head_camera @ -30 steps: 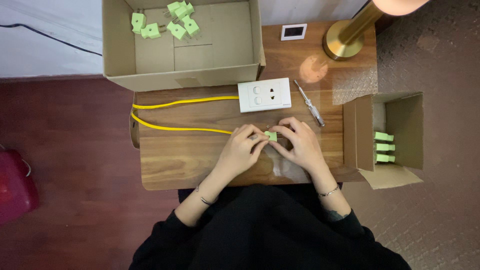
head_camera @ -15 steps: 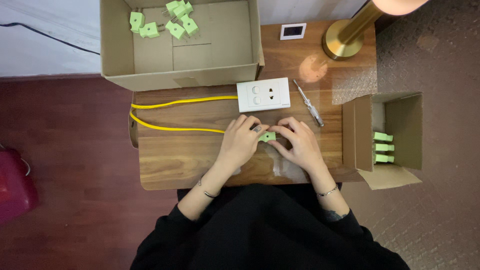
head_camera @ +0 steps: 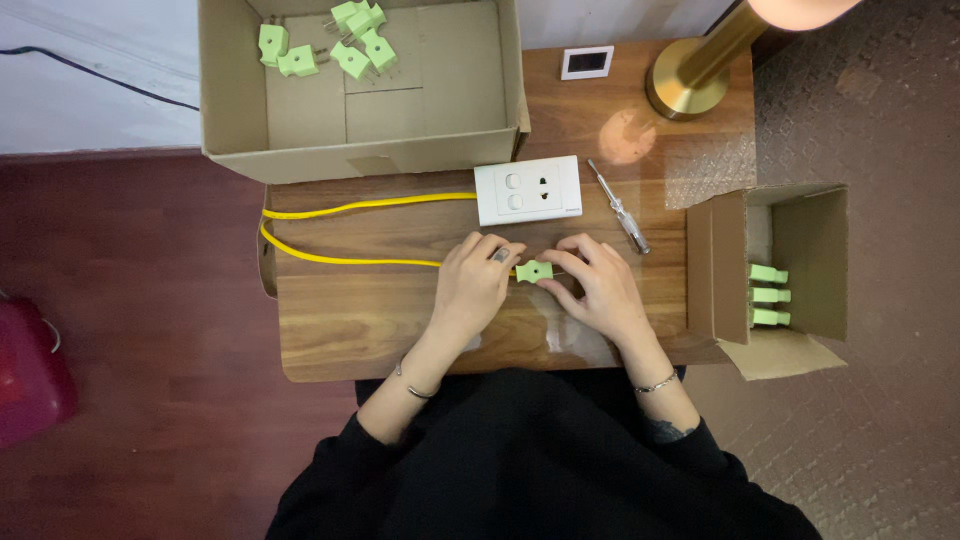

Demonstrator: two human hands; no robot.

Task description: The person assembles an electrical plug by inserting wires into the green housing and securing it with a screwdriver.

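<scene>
- Left hand [head_camera: 478,283]: closed on the end of the yellow cable [head_camera: 350,234], fingertips pinching it where it meets the green plug [head_camera: 534,271].
- Right hand [head_camera: 598,285]: grasping the green plug from the right side, fingers curled over it.
- Green plug: held between both hands, just above the wooden desk [head_camera: 360,320], at its middle.
- Yellow cable: looped leftward across the desk, far end running to the white wall socket plate [head_camera: 528,189].
- Screwdriver [head_camera: 619,207]: lying untouched just right of the socket plate, near the right hand.
- Small cardboard box [head_camera: 775,275], right of the desk: three green plugs stacked inside.
- Large cardboard box [head_camera: 360,85], behind the desk: several loose green plugs in its far left corner.
- Brass lamp base [head_camera: 690,85] and small white device [head_camera: 587,62]: at the far edge of the desk.
- Progress, as judged: one plug in hand at the cable end; whether fully joined cannot be told.
</scene>
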